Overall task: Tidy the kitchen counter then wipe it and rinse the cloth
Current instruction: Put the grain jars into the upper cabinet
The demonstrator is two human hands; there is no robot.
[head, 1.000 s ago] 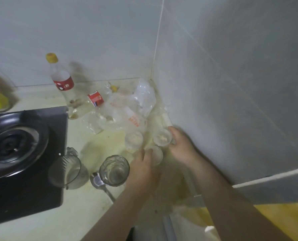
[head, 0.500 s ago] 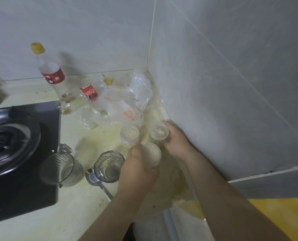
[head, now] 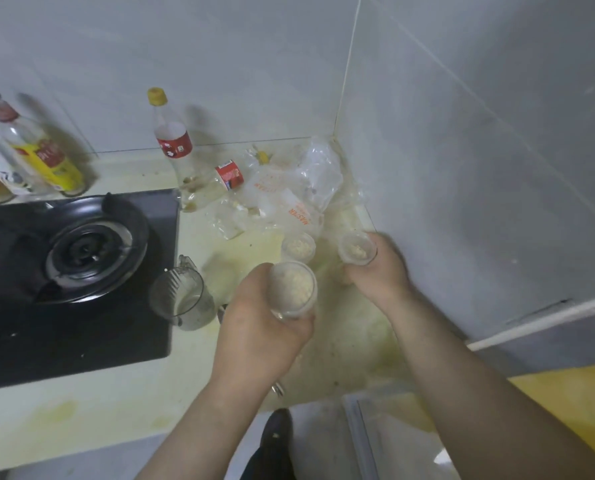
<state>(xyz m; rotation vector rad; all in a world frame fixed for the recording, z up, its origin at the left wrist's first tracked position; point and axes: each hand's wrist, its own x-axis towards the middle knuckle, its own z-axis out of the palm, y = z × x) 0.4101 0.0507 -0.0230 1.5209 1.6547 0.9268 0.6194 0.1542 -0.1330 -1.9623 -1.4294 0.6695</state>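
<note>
Kitchen counter [head: 116, 407] is stretching pale and stained from 7 o'clock up to the tiled corner at 1 o'clock, and the person is working on the tidying step; wiping looks not yet begun, and nothing to wipe with is in sight. Near the centre the left hand [head: 265, 330] is wrapping its fingers round a small clear cup [head: 292, 289] with pale crumbs inside, apparently raised off the surface. At 2 o'clock from it the right hand [head: 379, 275] is gripping a second cup [head: 356, 251] close beside the wall. Between the hands, at 12 o'clock from the left one, a third cup [head: 298, 247] is standing alone. Crumpled plastic bags [head: 289, 192] and a toppled bottle [head: 220, 178] are lying beyond it, a glass jug [head: 181, 296] is sitting at 9 o'clock by the stove [head: 81, 251]. Next, both full hands are probably needing somewhere to unload before the third cup can be taken.
</note>
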